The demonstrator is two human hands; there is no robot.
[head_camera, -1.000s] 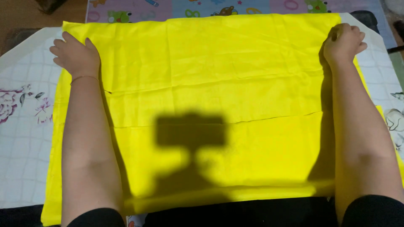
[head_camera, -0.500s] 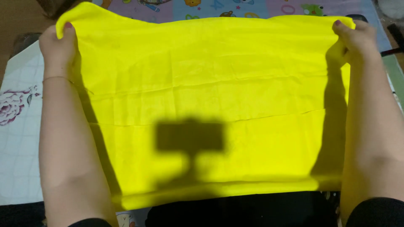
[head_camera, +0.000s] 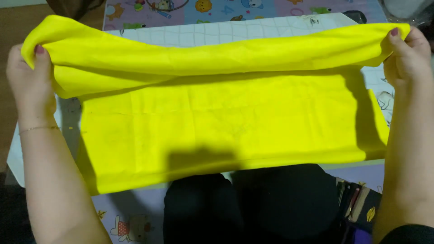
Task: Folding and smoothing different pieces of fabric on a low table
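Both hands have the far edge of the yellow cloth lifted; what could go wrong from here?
1. The lifted edge of the cloth sags between the left hand and the right hand, so it may land wrinkled or crooked.
2. Each hand pinches only a corner; one could slip.
3. The near edge hangs off the white sheet at the lap and might slide.

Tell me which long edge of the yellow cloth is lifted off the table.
The far edge, pinched at its corners by the left hand and right hand; the near edge lies flat.
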